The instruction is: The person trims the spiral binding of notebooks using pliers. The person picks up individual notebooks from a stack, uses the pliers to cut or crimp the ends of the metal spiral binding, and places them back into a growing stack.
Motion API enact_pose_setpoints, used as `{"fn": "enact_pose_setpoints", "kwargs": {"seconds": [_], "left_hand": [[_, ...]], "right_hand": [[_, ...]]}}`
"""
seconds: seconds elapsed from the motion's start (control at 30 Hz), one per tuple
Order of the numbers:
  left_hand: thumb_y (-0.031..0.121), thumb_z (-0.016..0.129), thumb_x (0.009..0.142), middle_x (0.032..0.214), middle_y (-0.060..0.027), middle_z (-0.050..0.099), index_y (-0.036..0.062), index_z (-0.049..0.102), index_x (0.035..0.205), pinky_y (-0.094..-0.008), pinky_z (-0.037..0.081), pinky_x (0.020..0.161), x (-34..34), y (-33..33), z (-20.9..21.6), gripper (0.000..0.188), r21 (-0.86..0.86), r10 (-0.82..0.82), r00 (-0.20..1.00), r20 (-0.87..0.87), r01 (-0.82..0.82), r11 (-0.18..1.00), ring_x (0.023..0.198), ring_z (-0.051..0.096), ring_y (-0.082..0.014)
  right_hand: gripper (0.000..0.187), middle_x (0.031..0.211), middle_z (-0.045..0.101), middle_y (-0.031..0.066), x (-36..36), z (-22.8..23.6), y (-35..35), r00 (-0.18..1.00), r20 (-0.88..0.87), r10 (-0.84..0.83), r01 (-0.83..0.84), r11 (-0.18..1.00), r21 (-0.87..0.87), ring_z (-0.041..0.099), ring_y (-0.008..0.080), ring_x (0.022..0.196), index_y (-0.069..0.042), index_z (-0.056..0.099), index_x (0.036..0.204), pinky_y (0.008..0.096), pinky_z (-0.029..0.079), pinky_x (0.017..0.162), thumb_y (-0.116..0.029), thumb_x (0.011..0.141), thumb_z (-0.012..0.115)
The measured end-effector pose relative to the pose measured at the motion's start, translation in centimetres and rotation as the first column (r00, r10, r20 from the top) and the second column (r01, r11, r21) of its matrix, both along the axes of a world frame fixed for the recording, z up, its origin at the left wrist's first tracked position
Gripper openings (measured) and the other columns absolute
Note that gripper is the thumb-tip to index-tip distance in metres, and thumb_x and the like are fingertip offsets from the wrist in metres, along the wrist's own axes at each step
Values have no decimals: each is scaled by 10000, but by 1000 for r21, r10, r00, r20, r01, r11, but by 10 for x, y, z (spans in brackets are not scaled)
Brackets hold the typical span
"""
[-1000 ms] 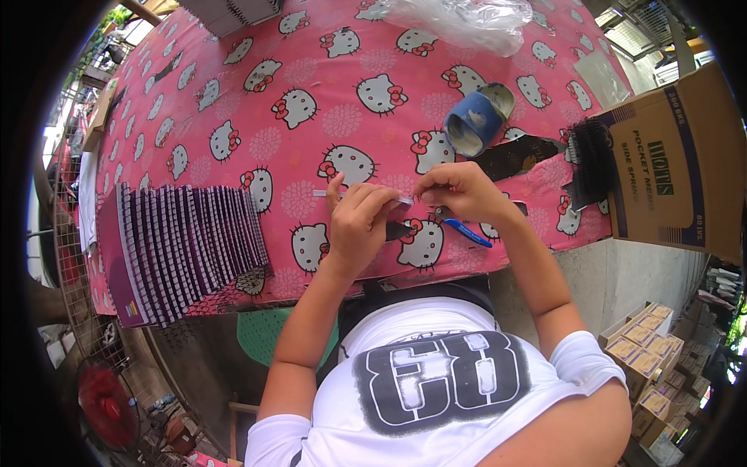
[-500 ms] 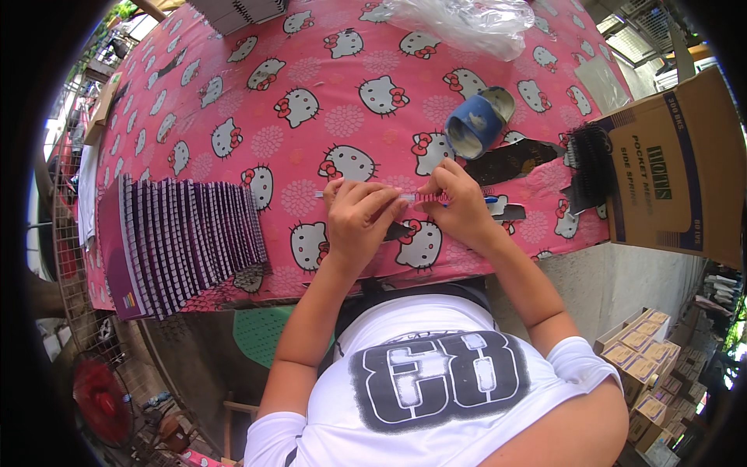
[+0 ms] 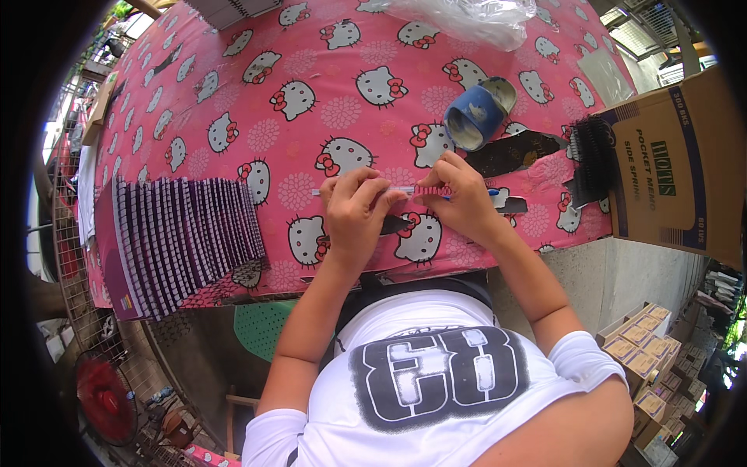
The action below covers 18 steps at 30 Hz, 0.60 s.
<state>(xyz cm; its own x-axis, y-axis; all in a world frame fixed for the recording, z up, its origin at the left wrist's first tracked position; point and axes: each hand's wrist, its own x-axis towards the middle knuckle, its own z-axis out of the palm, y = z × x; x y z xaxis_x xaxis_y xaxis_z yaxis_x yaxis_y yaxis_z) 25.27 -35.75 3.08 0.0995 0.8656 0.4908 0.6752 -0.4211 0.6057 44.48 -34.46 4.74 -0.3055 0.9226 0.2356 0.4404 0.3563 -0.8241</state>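
Observation:
My left hand is closed on a thin pale strip, which looks like a narrow pad of paper seen edge-on. At the strip's right end is a pink spiral binding coil, pinched in the fingers of my right hand. Both hands are close together, low over the pink table. A blue pen-like thing sticks out just right of my right hand. Whether the coil runs through holes in the strip is too small to tell.
Purple spiral-bound notebooks stand in a row at the left. A blue slipper lies beyond my right hand on the pink tablecloth, torn nearby. Black coils sit against a cardboard box; clear plastic lies far off.
My left fingers have shifted slightly and spread along the pale strip. The right hand keeps its pinch at the pink coil, almost in the same place.

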Motion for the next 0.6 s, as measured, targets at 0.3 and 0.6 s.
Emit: {"fn": "enact_pose_setpoints", "kwargs": {"seconds": [0.3,0.6], "left_hand": [[345,754,739,795,41,630,152,671,780,-391,270,916,4,-1,2,213,-8,42,996,-76,-43,999,817,560,-145],[337,807,673,818,36,648,148,704,806,-401,250,947,6,-3,1,253,3,81,992,-96,-81,997,813,571,-135]], "right_hand": [[179,819,540,100,6,-1,5,997,56,49,-57,987,150,584,226,733,-18,618,821,320,476,631,26,697,739],[191,844,529,110,6,-10,3,996,40,76,-82,981,178,580,267,754,-22,567,824,355,469,624,54,707,697]]}}
